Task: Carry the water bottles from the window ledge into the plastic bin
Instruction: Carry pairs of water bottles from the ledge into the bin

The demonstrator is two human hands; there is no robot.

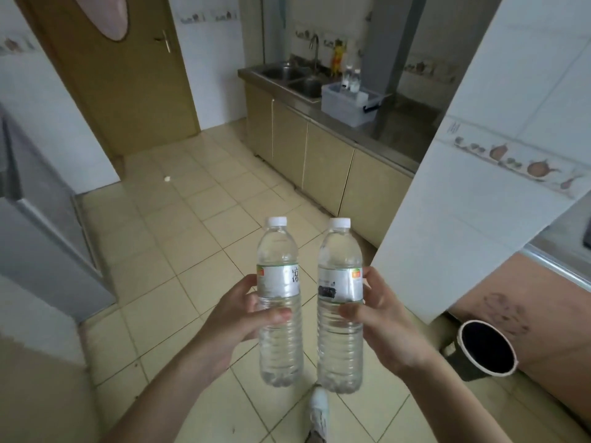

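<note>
The head camera is showing two clear water bottles with white caps, both upright above the tiled floor [198, 238]. The left hand [246, 314] is gripping the left bottle [279, 302] around its middle, and the right hand [380, 318] is gripping the right bottle [340, 305] the same way. The bottles are standing just beside each other, not touching. Far ahead, the plastic bin [347, 105] is sitting on the steel counter [403, 135] beside the sink [287, 75], and two more bottles [351, 79] are standing in it.
</note>
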